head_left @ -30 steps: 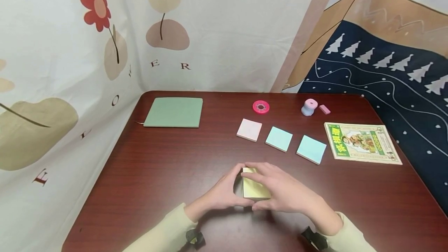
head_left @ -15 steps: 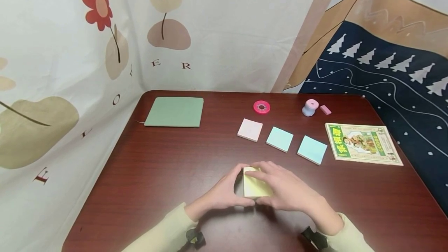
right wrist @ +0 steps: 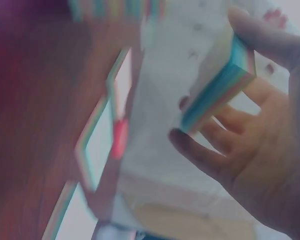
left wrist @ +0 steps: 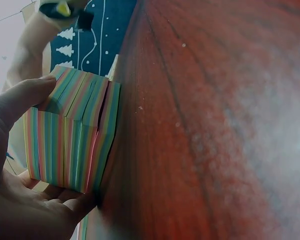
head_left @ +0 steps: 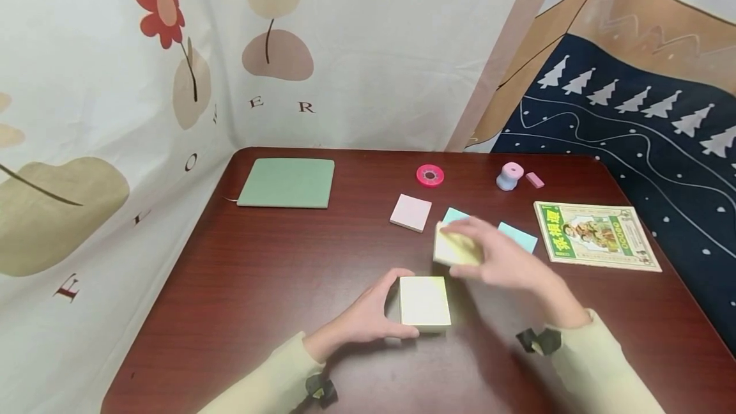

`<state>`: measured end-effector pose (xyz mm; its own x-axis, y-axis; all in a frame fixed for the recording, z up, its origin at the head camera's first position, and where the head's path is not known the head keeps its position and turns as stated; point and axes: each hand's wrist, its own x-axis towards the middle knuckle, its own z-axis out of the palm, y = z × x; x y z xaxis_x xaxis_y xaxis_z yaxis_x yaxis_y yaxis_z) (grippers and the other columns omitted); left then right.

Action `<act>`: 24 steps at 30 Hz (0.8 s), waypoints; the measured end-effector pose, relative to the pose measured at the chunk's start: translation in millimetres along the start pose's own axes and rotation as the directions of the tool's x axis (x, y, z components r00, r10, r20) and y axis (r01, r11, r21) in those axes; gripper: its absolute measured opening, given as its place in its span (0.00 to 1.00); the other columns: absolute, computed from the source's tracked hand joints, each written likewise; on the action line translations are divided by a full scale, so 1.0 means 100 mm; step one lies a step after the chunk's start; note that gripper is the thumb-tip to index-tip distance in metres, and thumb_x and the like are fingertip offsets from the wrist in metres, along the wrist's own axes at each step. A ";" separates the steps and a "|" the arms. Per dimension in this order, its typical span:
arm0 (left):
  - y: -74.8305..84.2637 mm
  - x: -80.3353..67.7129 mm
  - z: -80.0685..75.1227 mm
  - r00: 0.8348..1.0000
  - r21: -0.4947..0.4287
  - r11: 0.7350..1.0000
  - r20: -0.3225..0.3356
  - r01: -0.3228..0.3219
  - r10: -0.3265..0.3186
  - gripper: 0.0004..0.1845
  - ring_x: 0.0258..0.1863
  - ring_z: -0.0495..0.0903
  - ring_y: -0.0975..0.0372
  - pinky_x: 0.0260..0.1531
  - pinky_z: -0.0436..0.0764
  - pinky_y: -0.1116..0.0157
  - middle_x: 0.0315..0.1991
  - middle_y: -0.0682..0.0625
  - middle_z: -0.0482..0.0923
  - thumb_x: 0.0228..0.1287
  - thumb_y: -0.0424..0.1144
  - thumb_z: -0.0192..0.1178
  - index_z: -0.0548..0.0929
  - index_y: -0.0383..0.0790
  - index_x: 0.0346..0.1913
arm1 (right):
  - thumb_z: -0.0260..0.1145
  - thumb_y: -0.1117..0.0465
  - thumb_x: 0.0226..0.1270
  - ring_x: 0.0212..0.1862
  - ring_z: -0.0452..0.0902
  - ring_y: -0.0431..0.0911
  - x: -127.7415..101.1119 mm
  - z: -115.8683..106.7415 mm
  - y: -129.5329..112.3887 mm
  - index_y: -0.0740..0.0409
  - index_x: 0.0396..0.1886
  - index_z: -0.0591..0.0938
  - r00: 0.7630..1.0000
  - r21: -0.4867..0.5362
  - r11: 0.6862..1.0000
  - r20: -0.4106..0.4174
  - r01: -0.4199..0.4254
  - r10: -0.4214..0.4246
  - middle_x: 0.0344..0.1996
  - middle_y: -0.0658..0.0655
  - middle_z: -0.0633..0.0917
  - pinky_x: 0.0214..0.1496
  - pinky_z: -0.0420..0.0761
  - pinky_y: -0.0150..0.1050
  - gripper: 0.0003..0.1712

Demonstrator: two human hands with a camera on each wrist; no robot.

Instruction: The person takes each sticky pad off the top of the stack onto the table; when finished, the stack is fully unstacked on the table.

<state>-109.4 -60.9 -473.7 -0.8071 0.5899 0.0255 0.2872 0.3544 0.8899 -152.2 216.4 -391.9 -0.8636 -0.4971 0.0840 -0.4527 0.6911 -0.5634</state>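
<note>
A thick block of sticky notes with a pale top lies on the dark red table; its striped, many-coloured sides show in the left wrist view. My left hand grips that block from its left side, thumb and fingers round it. My right hand is raised above the table to the upper right and holds a thinner yellow-topped slab of notes, whose banded edge shows in the right wrist view. The slab hangs over the blue pads and hides part of them.
A pink pad and two light blue pads lie in a row. Behind them are a pink tape roll, a small blue and pink object and a pink eraser. A green notebook lies far left, a booklet right.
My right hand has lifted a slab of notes off the block and moved it up and to the right. The left hand still holds the remaining block in place.
</note>
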 end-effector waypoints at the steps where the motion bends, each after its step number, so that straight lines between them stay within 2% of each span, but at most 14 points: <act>1: 0.00 0.00 0.00 1.000 -0.005 1.000 0.002 -0.002 0.002 0.44 0.48 0.73 0.63 0.50 0.73 0.61 0.51 0.59 0.73 0.42 0.49 0.79 0.66 0.58 0.64 | 0.79 0.53 0.51 0.53 0.71 0.48 0.05 -0.03 0.10 0.49 0.64 0.76 0.999 0.004 0.999 -0.029 -0.032 0.033 0.59 0.52 0.75 0.50 0.74 0.48 0.38; 3: 0.00 0.00 0.00 1.000 -0.009 1.000 0.004 -0.003 0.003 0.44 0.48 0.73 0.63 0.50 0.73 0.62 0.50 0.59 0.73 0.42 0.48 0.79 0.66 0.58 0.63 | 0.78 0.53 0.52 0.52 0.71 0.51 0.17 -0.08 0.30 0.52 0.64 0.76 0.992 0.002 0.996 -0.086 -0.092 0.092 0.58 0.56 0.76 0.50 0.73 0.50 0.37; 6: 0.00 0.00 0.00 1.000 -0.024 1.000 0.005 0.000 0.000 0.44 0.48 0.74 0.63 0.50 0.73 0.62 0.49 0.60 0.74 0.42 0.47 0.79 0.66 0.58 0.63 | 0.76 0.53 0.54 0.56 0.69 0.57 0.33 -0.09 0.59 0.57 0.64 0.75 0.969 0.002 0.979 -0.144 -0.203 0.201 0.60 0.62 0.74 0.56 0.70 0.58 0.38; 9: 0.00 0.00 0.00 1.000 -0.030 1.000 0.006 -0.003 0.003 0.43 0.48 0.74 0.63 0.49 0.74 0.61 0.49 0.59 0.74 0.42 0.47 0.79 0.66 0.58 0.63 | 0.74 0.51 0.57 0.61 0.65 0.61 0.48 -0.07 0.81 0.58 0.67 0.73 0.937 -0.003 0.950 -0.167 -0.312 0.307 0.64 0.66 0.70 0.60 0.66 0.63 0.39; 12: -0.01 0.00 0.01 1.000 -0.036 0.999 0.008 -0.009 0.009 0.43 0.47 0.74 0.63 0.48 0.74 0.62 0.49 0.59 0.74 0.43 0.46 0.79 0.66 0.58 0.63 | 0.73 0.50 0.58 0.61 0.63 0.62 0.60 -0.05 0.98 0.58 0.69 0.71 0.906 0.008 0.922 -0.182 -0.388 0.383 0.66 0.68 0.68 0.60 0.65 0.65 0.41; 16: -0.01 0.00 0.01 1.000 -0.042 0.999 0.010 -0.014 0.014 0.43 0.47 0.74 0.63 0.48 0.75 0.62 0.49 0.59 0.74 0.43 0.46 0.79 0.66 0.59 0.63 | 0.72 0.51 0.58 0.60 0.63 0.62 0.71 -0.02 1.14 0.59 0.69 0.70 0.881 0.013 0.895 -0.171 -0.445 0.441 0.65 0.70 0.67 0.59 0.66 0.64 0.41; 24: -0.01 -0.01 0.00 1.000 -0.043 0.999 0.016 -0.018 0.019 0.43 0.47 0.74 0.63 0.48 0.74 0.62 0.49 0.59 0.74 0.43 0.46 0.79 0.66 0.58 0.63 | 0.71 0.49 0.58 0.58 0.63 0.61 0.84 0.00 1.26 0.61 0.69 0.69 0.858 -0.026 0.861 -0.109 -0.507 0.502 0.62 0.70 0.69 0.57 0.69 0.61 0.42</act>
<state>-109.1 -61.4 -474.8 -0.7934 0.6077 0.0349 0.2790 0.3121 0.9082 -281.5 261.3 -455.8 -0.9923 -0.0228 -0.1215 0.0421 0.8614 -0.5062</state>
